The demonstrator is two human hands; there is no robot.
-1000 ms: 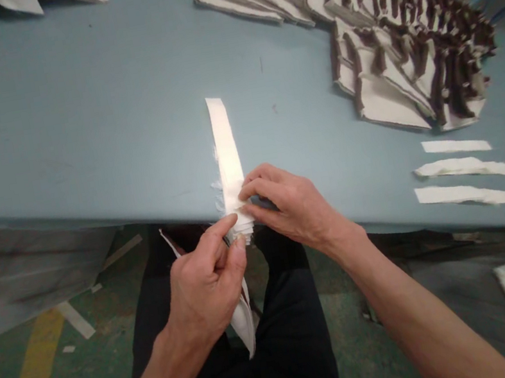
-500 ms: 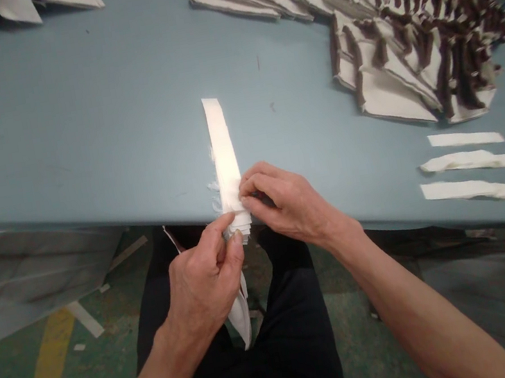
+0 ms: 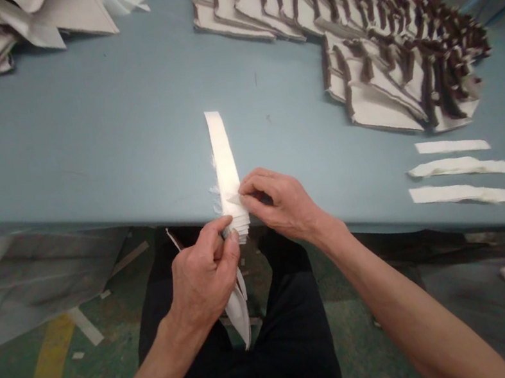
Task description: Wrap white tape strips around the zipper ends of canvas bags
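A stack of narrow white fabric strips lies on the blue table, its near end hanging over the front edge. My left hand pinches that near end from below, thumb on top. My right hand is closed in a pinch on the corner of the top strip, which is lifted slightly off the stack. More white fabric hangs down under my left hand, over my lap.
Three loose white strips lie at the right near the table edge. A long overlapping row of cream pieces with brown trim fills the back right. Another pile of cream fabric sits at the back left. A green floor with a yellow line lies below.
My right fingers have lifted the corner of the top strip a little. The left hand keeps its pinch. The camera shifted slightly.
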